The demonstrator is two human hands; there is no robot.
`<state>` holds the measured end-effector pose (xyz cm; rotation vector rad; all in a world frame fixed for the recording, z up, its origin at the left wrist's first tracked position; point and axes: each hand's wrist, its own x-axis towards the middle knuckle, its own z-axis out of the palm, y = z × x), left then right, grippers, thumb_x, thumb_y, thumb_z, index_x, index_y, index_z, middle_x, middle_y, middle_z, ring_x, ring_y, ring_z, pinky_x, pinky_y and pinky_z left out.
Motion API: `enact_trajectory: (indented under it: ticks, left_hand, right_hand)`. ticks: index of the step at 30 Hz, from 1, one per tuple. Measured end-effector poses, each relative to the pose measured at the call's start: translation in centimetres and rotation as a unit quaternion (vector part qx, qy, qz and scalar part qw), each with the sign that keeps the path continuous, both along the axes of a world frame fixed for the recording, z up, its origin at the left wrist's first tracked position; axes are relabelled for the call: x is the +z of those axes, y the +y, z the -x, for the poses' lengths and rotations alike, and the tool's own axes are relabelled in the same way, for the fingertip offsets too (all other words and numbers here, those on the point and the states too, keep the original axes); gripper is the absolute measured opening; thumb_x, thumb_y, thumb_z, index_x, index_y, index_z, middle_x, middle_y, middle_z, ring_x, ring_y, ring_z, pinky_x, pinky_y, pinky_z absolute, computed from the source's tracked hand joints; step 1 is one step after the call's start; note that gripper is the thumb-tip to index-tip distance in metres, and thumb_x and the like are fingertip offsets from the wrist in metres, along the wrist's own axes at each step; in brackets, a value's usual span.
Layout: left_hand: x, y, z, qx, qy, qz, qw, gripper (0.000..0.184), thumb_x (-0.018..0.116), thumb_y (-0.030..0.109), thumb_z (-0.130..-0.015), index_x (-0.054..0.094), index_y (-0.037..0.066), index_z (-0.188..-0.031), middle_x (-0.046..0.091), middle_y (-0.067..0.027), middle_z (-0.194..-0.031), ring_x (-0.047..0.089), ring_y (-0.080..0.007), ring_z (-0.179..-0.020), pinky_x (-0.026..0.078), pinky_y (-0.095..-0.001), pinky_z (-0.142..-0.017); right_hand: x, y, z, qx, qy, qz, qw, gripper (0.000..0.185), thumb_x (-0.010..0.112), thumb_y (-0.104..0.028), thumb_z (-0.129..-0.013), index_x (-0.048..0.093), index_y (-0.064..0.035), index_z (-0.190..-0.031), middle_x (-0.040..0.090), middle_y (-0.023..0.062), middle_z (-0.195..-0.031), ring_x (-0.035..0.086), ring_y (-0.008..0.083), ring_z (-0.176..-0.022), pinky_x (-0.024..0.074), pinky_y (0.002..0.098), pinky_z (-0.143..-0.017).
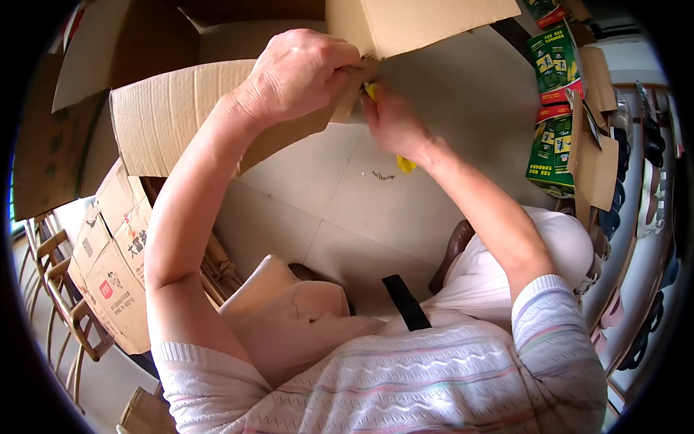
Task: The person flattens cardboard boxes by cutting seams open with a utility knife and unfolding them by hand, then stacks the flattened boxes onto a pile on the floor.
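Note:
An open cardboard box stands in front of me at the upper left, its flaps folded outward. My left hand is closed on the edge of a flap near the box's corner, its fingertips partly hidden. Just right of that corner, my right hand is wrapped around a yellow utility knife. Yellow shows at both ends of the fist, and the front end lies close to the cardboard edge. The blade cannot be made out. Another raised flap spreads out above the right hand.
Green and red printed cartons stand at the right, beside a rack of shoes. A printed cardboard box and a wooden chair frame are at the left. Small scraps lie on the tiled floor.

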<state>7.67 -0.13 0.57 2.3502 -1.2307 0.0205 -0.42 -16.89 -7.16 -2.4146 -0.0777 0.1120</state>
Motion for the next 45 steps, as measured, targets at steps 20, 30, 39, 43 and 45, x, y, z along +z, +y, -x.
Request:
enact_trajectory:
  ticks: [20,30,39,43,45]
  left_hand:
    - [1.4,-0.8,-1.0,0.014,0.078,-0.119,0.990,0.018,0.054,0.010,-0.073,0.061,0.007,-0.090,0.062,-0.0110,-0.077,0.059,-0.0317,-0.075,0.047,-0.0405,-0.065]
    - [2.6,-1.2,0.1,0.008,0.126,-0.157,0.980,0.016,0.061,0.022,-0.067,0.062,0.007,-0.072,0.062,-0.0104,-0.068,0.061,-0.0278,-0.069,0.048,-0.0389,-0.060]
    - [2.4,-1.2,1.3,0.050,0.116,-0.168,0.978,0.011,0.059,0.012,-0.064,0.066,0.008,-0.072,0.063,-0.0116,-0.068,0.062,-0.0282,-0.069,0.050,-0.0382,-0.063]
    - [2.3,-2.1,2.2,0.058,0.114,-0.182,0.975,0.011,0.056,0.007,-0.063,0.064,0.005,-0.070,0.062,-0.0131,-0.067,0.063,-0.0283,-0.069,0.049,-0.0378,-0.061]
    - [2.6,-2.2,2.9,0.041,0.103,-0.204,0.973,0.010,0.056,0.005,-0.062,0.063,0.003,-0.068,0.061,-0.0142,-0.065,0.063,-0.0286,-0.067,0.048,-0.0379,-0.059]
  right_hand:
    - [-8.3,-4.6,4.3,-0.074,0.109,-0.003,0.991,0.028,0.050,-0.028,-0.090,0.044,-0.0012,-0.096,0.057,0.0192,-0.066,0.059,0.0352,-0.061,0.0461,0.0440,-0.056]
    - [-0.7,-0.8,-2.7,-0.031,-0.177,-0.174,0.968,0.045,0.058,-0.034,-0.087,0.041,0.0007,-0.109,0.056,0.0060,-0.065,0.055,0.0169,-0.055,0.0462,0.0300,-0.051]
    - [0.5,-0.2,-2.8,-0.063,-0.215,-0.151,0.963,0.033,0.067,-0.022,-0.079,0.051,0.0010,-0.097,0.058,0.0052,-0.069,0.057,0.0152,-0.061,0.0476,0.0293,-0.059]
    - [-0.5,0.0,-3.1,-0.079,-0.149,-0.232,0.958,0.025,0.069,-0.015,-0.076,0.054,0.0010,-0.090,0.056,0.0034,-0.067,0.054,0.0105,-0.060,0.0468,0.0290,-0.058]
    - [-2.1,-0.6,-2.9,-0.009,-0.128,-0.241,0.962,0.023,0.069,-0.013,-0.074,0.056,0.0008,-0.088,0.058,0.0046,-0.069,0.053,0.0094,-0.062,0.0461,0.0289,-0.057]
